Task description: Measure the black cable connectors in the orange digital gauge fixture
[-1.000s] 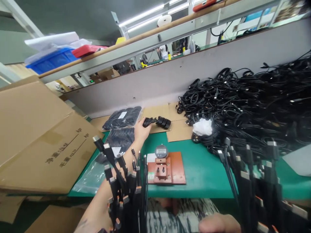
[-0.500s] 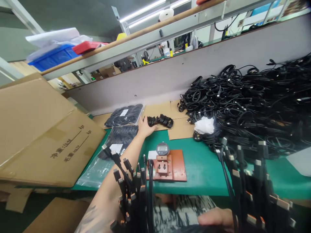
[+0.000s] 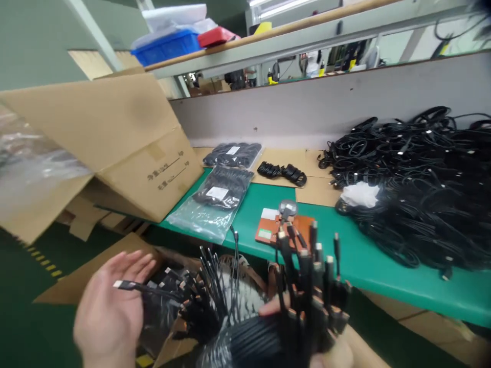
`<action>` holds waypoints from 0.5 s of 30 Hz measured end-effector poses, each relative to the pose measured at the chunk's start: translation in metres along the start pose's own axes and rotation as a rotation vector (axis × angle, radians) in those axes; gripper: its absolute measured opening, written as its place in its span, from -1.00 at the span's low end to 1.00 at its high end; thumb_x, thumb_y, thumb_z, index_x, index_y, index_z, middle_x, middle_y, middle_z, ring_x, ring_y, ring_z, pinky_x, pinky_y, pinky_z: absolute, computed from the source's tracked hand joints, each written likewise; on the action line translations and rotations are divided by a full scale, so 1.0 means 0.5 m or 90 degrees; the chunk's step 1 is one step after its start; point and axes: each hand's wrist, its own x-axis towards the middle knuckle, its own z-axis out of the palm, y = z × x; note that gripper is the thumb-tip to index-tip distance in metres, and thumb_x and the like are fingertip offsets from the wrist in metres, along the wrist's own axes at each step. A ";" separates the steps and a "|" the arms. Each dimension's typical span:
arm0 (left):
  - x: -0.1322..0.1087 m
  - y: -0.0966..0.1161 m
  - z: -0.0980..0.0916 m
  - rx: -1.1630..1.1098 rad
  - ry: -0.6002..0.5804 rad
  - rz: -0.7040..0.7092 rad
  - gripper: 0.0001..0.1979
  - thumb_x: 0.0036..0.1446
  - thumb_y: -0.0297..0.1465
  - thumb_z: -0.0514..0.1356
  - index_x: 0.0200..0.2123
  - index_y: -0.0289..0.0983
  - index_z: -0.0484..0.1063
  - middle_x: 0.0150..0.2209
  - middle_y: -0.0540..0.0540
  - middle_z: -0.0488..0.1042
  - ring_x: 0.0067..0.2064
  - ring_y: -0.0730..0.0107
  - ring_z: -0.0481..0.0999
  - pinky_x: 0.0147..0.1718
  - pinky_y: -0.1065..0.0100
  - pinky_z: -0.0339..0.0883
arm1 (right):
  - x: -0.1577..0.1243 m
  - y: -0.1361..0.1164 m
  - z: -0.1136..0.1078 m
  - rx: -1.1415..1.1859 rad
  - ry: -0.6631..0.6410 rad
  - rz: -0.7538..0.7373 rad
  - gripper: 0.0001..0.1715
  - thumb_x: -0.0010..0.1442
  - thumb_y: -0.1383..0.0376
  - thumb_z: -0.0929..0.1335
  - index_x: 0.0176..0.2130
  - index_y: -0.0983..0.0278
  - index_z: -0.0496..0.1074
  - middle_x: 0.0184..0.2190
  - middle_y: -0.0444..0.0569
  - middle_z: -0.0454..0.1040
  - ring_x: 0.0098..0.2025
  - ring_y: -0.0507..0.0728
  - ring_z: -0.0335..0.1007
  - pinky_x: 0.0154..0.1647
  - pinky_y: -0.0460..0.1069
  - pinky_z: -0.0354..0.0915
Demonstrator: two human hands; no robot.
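Observation:
A thick bundle of black cables (image 3: 249, 342) lies low in the head view, its plug ends fanned out to both sides. Around its right part closes my right hand (image 3: 337, 352), partly hidden by the plugs. My left hand (image 3: 111, 312) is at the lower left, palm up, fingers stretched and holding nothing. One cable plug (image 3: 125, 285) with a bright metal tip crosses in front of that palm; whether they touch, I cannot tell. Beyond the bundle, a digital dial gauge (image 3: 287, 207) stands on an orange-brown base (image 3: 264, 230), partly covered by plugs.
On the green table (image 3: 345, 255), two clear bags of black cables (image 3: 232, 153) lie beside small coiled cables (image 3: 293, 175). A large cable pile (image 3: 422, 179) and crumpled white paper (image 3: 359, 195) are at right. An open cardboard box (image 3: 153, 168) leans at left.
My left hand has drawn back from the coiled cables on the table to the lower left. The view has swung left. My right hand still grips the bundle, now nearer the middle.

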 end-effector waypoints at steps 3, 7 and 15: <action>-0.057 0.025 -0.065 0.012 0.085 0.123 -0.79 0.16 -0.32 0.12 -0.36 -0.19 0.56 -0.40 0.03 0.60 -0.38 0.29 0.57 -0.33 0.19 0.51 | 0.048 0.004 0.021 0.008 -0.109 -0.024 -0.19 -0.07 -0.03 0.35 0.10 0.32 0.43 -0.04 0.14 0.51 0.02 0.34 0.44 0.08 0.14 0.35; -0.127 0.043 -0.053 0.015 -0.025 0.275 -0.86 0.09 -0.39 0.23 -0.30 -0.30 0.57 -0.34 -0.09 0.60 -0.30 0.19 0.58 -0.06 -0.01 0.46 | 0.099 -0.004 0.037 -0.049 -0.180 -0.026 -0.51 -0.07 0.13 0.35 -0.17 0.34 0.54 -0.19 0.07 0.55 -0.11 0.25 0.46 0.06 0.07 0.35; -0.200 -0.021 0.037 -0.230 -0.160 -0.120 -0.68 0.21 -0.23 0.18 -0.09 -0.30 0.53 -0.13 -0.23 0.58 -0.07 0.15 0.57 -0.02 0.16 0.44 | 0.085 0.000 0.055 -0.267 -0.304 -0.010 -0.84 -0.11 0.27 0.41 -0.44 0.30 0.50 -0.42 -0.06 0.54 -0.23 0.16 0.45 -0.08 -0.06 0.37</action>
